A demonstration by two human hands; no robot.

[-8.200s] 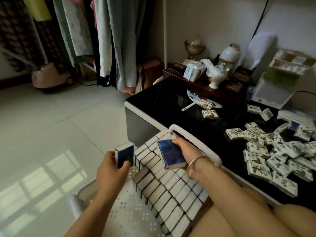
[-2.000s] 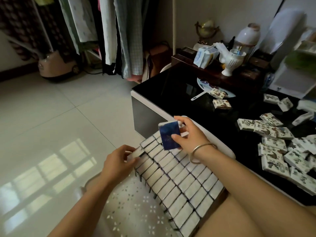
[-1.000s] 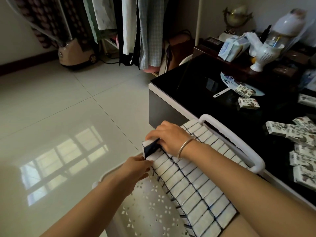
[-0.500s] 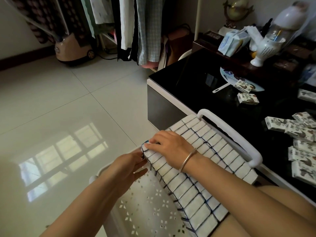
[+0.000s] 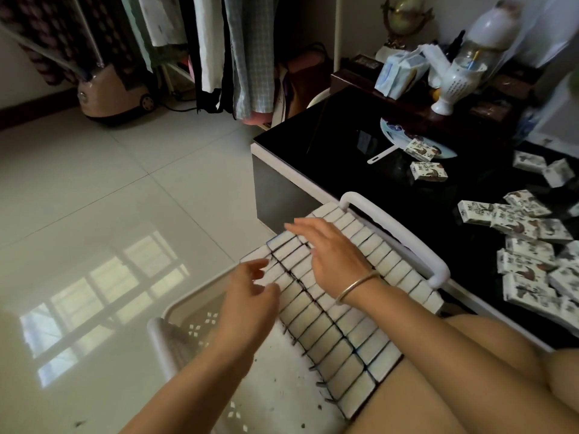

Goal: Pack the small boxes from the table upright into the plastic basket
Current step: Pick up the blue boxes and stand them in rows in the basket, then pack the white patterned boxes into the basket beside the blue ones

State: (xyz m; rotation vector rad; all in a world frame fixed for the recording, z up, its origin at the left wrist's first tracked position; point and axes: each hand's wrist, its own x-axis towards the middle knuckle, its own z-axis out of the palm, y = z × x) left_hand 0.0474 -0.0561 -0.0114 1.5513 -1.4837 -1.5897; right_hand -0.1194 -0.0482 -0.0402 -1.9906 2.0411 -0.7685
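Head view: both hands empty over packed boxes; basket left side open.

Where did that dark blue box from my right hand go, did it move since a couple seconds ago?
Yes. It went down into the packed rows at the basket's far left corner; the right hand now lies flat and empty there.

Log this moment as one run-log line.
phase: packing | left hand: empty, open | right hand: empty, flat over packed boxes | basket: partly filled | loose boxes: remain on table
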